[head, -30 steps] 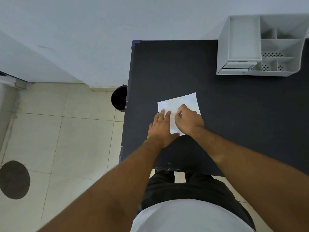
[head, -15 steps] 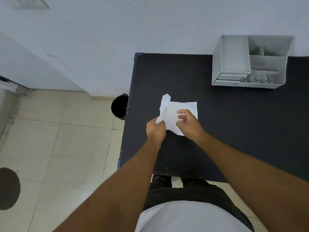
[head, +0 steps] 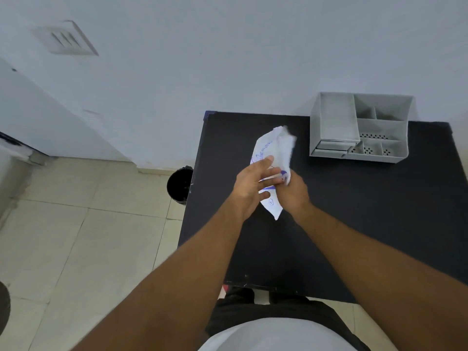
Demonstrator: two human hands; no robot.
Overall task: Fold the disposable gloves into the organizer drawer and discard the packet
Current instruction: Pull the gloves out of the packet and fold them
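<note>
A person lifts a white glove packet (head: 274,153) with blue print above the dark surface (head: 354,211), both hands meeting at its middle. The right hand (head: 291,193) has its grip closed on the packet's lower half; the left hand (head: 249,188) lies against its left face with fingers (head: 266,162) spread, more a brace than a pinch. The packet's upper end is blurred, and whether any glove has come out cannot be told. The grey organizer (head: 359,127) stands at the far right of the surface, well apart from the hands, its small drawer (head: 331,148) at the lower left corner apparently closed. A black bin (head: 180,184) sits on the floor just left of the surface. The risk from here appears to be the thin packet tearing unevenly or slipping through the loose left-hand hold, spilling gloves onto the surface or over its left edge; the shut drawer would also demand a free hand.
</note>
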